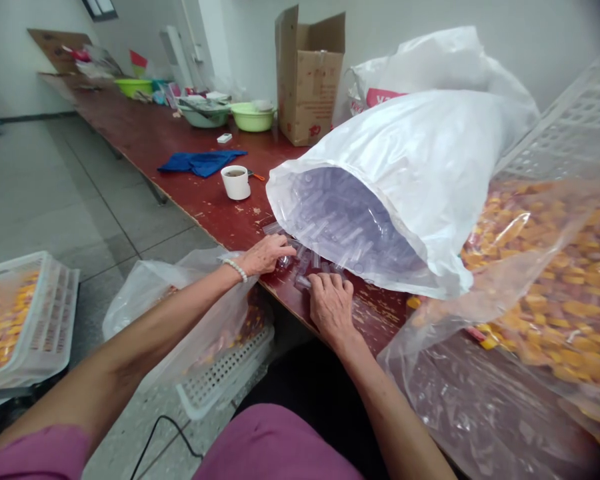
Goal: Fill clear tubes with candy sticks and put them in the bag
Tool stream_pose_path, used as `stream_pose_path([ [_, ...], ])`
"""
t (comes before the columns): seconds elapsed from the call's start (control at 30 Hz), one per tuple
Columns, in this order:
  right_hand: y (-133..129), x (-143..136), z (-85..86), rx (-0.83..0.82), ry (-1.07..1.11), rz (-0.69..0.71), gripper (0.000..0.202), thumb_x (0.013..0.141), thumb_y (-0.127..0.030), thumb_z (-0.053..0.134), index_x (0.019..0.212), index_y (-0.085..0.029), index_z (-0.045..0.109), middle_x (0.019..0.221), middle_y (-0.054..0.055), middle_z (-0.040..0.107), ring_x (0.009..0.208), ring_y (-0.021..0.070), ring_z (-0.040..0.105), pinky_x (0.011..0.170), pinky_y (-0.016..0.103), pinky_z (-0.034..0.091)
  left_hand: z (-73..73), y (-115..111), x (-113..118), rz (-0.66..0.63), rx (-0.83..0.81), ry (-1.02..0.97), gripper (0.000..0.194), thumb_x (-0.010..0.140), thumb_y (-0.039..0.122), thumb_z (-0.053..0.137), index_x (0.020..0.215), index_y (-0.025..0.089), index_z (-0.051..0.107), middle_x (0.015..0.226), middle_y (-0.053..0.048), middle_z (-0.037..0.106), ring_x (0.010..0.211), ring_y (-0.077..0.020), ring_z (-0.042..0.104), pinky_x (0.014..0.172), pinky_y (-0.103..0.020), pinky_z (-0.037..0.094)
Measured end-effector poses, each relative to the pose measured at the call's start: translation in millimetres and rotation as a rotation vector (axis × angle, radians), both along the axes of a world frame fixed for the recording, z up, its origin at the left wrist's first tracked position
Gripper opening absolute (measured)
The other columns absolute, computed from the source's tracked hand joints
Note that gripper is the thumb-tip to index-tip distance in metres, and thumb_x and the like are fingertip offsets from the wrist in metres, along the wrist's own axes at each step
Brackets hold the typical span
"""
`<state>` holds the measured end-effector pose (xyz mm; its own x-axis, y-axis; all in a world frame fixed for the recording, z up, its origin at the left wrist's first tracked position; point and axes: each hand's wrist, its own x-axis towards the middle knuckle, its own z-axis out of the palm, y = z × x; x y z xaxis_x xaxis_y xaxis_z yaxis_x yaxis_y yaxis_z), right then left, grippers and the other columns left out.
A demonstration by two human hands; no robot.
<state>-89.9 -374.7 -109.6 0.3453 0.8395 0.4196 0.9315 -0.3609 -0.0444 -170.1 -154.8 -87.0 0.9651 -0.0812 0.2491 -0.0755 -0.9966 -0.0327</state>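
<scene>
Small clear plastic tubes (316,256) lie loose on the red table edge, in front of a large white bag (410,153) on its side. Many more tubes fill the bag's open mouth. My left hand (266,255), with a beaded bracelet at the wrist, pinches a clear plastic tube at its fingertips. Beside the loose tubes, my right hand (331,305) rests with fingers bent and close together. Its fingertips point down, so what they hold is hidden; a tube end shows by its thumb side.
On the right, a clear bag holds yellow-orange caps (565,300). Below my left arm stands a white crate (225,380) with a plastic liner; another crate (55,320) is farther left. A cup (236,183), blue cloth (200,162), cardboard box (316,93) and basins stand along the table (220,217).
</scene>
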Motion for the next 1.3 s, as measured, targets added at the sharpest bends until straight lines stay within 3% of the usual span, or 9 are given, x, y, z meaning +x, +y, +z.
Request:
stream_pose_path([
  [0.23, -8, 0, -0.2, 0.129, 0.163, 0.029, 0.028, 0.086, -0.014, 0.047, 0.111, -0.019, 0.058, 0.109, 0.01, 0.06, 0.094, 0.0224, 0.051, 0.079, 0.036, 0.035, -2.4, 5, 6, 0.017, -0.021, 0.007, 0.025, 0.08, 0.006, 0.043, 0.092, 0.017, 0.062, 0.093, -0.009, 0.054, 0.081, -0.0205, 0.047, 0.07, -0.032, 0.034],
  [0.47, -20, -1, 2.1, 0.483, 0.672, 0.001, 0.025, 0.086, -0.024, 0.053, 0.108, -0.014, 0.058, 0.103, 0.01, 0.062, 0.088, 0.0182, 0.058, 0.079, 0.031, 0.046, -2.0, -16, -11, 0.128, -0.223, -0.081, 0.017, 0.085, 0.021, 0.049, 0.1, 0.016, 0.056, 0.097, -0.009, 0.061, 0.092, -0.0223, 0.05, 0.081, -0.036, 0.037],
  [0.57, -21, -4, 4.9, 0.51, 0.826, -0.064, 0.025, 0.084, -0.028, 0.056, 0.105, -0.016, 0.06, 0.098, 0.007, 0.065, 0.078, 0.0164, 0.059, 0.074, 0.031, 0.048, 3.2, -37, -22, 0.193, -0.527, -0.145, 0.024, 0.088, 0.028, 0.048, 0.108, 0.016, 0.054, 0.1, -0.008, 0.062, 0.089, -0.0194, 0.054, 0.081, -0.033, 0.04],
  [0.73, -22, -14, 16.9, 0.507, 0.873, 0.065, 0.023, 0.082, -0.022, 0.054, 0.104, -0.02, 0.061, 0.103, 0.006, 0.061, 0.086, 0.0162, 0.059, 0.077, 0.03, 0.048, 17.5, -73, -35, 0.265, -1.177, -0.128, 0.032, 0.082, 0.031, 0.057, 0.111, 0.018, 0.055, 0.097, -0.004, 0.062, 0.086, -0.0161, 0.057, 0.078, -0.028, 0.044],
  [0.83, -26, -20, 26.0, 0.517, 0.903, 0.123, 0.03, 0.081, -0.02, 0.055, 0.111, -0.021, 0.058, 0.108, 0.006, 0.06, 0.092, 0.0161, 0.058, 0.08, 0.03, 0.047, 18.1, -91, -42, 0.242, -1.527, -0.089, 0.033, 0.078, 0.03, 0.064, 0.107, 0.018, 0.053, 0.095, -0.003, 0.062, 0.081, -0.0146, 0.058, 0.072, -0.027, 0.047],
  [0.93, -32, -23, 33.8, 0.489, 1.012, 0.104, 0.035, 0.079, -0.023, 0.058, 0.114, -0.02, 0.054, 0.101, 0.004, 0.063, 0.08, 0.0142, 0.059, 0.072, 0.028, 0.049, 12.9, -105, -48, 0.188, -1.729, -0.075, 0.034, 0.076, 0.028, 0.066, 0.105, 0.02, 0.05, 0.101, -0.004, 0.063, 0.077, -0.0138, 0.059, 0.065, -0.025, 0.047],
  [1.07, -42, -23, 43.3, 0.362, 1.051, 0.109, 0.032, 0.082, -0.027, 0.054, 0.113, -0.019, 0.053, 0.095, 0.003, 0.062, 0.07, 0.012, 0.057, 0.063, 0.025, 0.047, 9.2, -116, -54, 0.185, -1.631, -0.023, 0.032, 0.076, 0.029, 0.066, 0.105, 0.018, 0.059, 0.103, -0.006, 0.064, 0.08, -0.0148, 0.06, 0.066, -0.024, 0.047],
  [1.23, -48, -23, 49.1, 0.195, 0.735, 0.273, 0.032, 0.084, -0.022, 0.051, 0.115, -0.019, 0.054, 0.098, 0.006, 0.059, 0.086, 0.0156, 0.056, 0.079, 0.03, 0.046, 14.9, -122, -59, 0.126, -1.263, -0.043, 0.033, 0.077, 0.03, 0.066, 0.108, 0.02, 0.067, 0.107, -0.007, 0.067, 0.098, -0.021, 0.059, 0.086, -0.031, 0.044],
  [1.3, -50, -23, 49.0, 0.181, 0.662, 0.267, 0.029, 0.082, -0.019, 0.05, 0.11, -0.017, 0.056, 0.095, 0.007, 0.059, 0.084, 0.0159, 0.055, 0.077, 0.029, 0.046, 18.1, -125, -60, 0.109, -1.262, -0.021, 0.037, 0.076, 0.029, 0.066, 0.112, 0.021, 0.065, 0.11, -0.008, 0.067, 0.102, -0.0226, 0.059, 0.09, -0.033, 0.043],
])
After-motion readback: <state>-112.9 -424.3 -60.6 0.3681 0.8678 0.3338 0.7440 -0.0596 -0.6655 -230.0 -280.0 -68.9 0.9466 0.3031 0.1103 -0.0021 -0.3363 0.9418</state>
